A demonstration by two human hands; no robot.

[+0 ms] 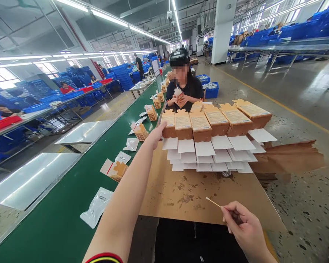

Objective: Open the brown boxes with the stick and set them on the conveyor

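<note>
My left hand [159,134] reaches forward to the left end of a stack of orange-brown boxes [201,128], its fingers against the nearest side of the leftmost box [168,130]. White flaps [204,149] stick out from the stack towards me in several layers. Lower right, my right hand [239,223] pinches a thin cotton swab [214,202] with its white tip pointing left, above the brown tabletop [186,195]. Whether the left fingers grip the box is partly hidden.
On the left, a green conveyor [63,219] carries open boxes [139,131] and silver pouches [97,207]. Across the stack sits a person [183,86] holding a box. Brown cardboard [293,155] juts out right of the stack.
</note>
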